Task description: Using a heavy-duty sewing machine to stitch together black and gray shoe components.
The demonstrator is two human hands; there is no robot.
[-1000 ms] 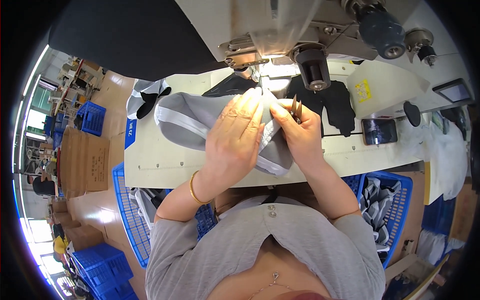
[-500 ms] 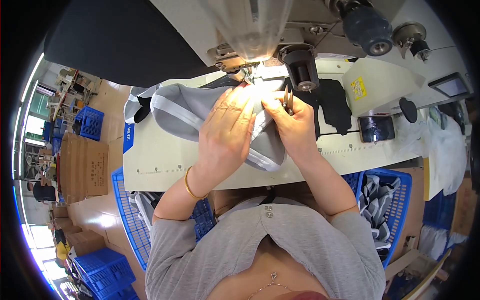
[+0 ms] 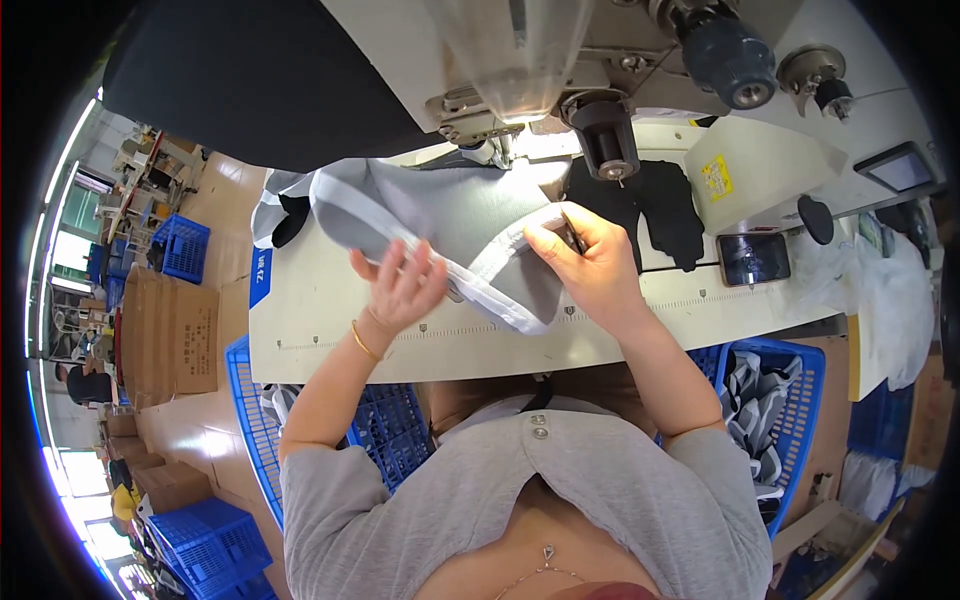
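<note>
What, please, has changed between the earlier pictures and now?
The left hand moved left and toward the person, leaving its flat press on the gray fabric piece beside the sewing machine; its fingers are spread, contact unclear. The snips no longer show their points. The right hand still pinches the fabric; the smartphone stayed put.

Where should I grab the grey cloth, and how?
I'd pinch the white band at the near corner of the grey cloth, coming from the person's side: that corner points away from the sewing machine, and the right hand pinches the band farther up.
</note>
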